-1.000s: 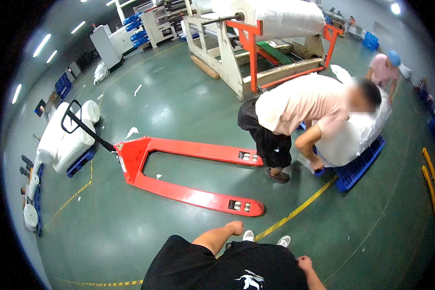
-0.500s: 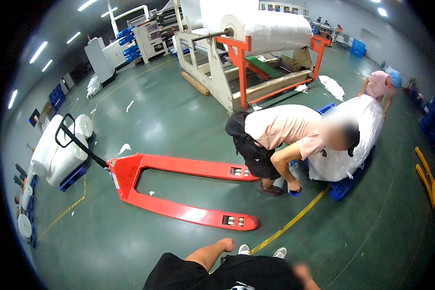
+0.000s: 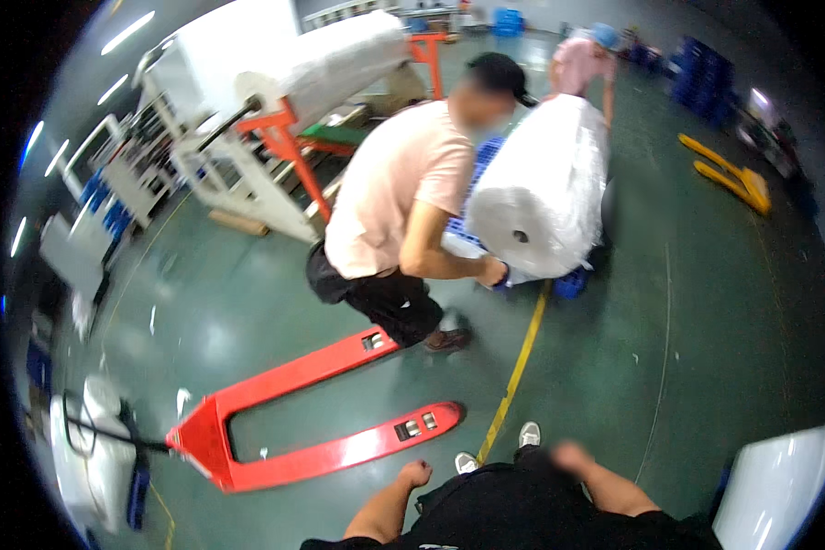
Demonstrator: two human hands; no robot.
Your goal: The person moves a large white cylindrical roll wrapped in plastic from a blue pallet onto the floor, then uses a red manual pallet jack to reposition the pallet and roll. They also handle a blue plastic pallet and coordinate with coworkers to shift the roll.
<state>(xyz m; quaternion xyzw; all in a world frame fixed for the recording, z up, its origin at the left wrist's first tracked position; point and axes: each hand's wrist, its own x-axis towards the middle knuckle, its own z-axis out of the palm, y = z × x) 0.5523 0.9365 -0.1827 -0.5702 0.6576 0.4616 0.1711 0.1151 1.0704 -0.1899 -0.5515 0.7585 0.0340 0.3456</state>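
Observation:
My left hand (image 3: 417,474) hangs at my side with its fingers curled in, and nothing shows in it. It is nearest to the fork tip of a red pallet jack (image 3: 339,453), without touching it. My right hand (image 3: 570,456) is at my other side, smeared, so its fingers cannot be made out. Ahead, a co-worker in a pink shirt (image 3: 396,188) and dark cap bends with a hand at the near lower end of a big plastic-wrapped white roll (image 3: 545,197). The roll lies on a blue pallet (image 3: 570,282). Another person in a blue cap (image 3: 585,64) leans over its far end.
A machine frame with orange arms (image 3: 295,151) carries a large white film roll (image 3: 339,57) at the back left. White rolls (image 3: 105,449) stand at the lower left, near the jack's handle. A yellow pallet jack (image 3: 752,188) sits at the right. A yellow line (image 3: 521,367) crosses the floor.
My view has turned right, and a white roll edge now shows at the lower right. The near co-worker has risen from a deep bend, hand now at the wrapped roll's lower end.

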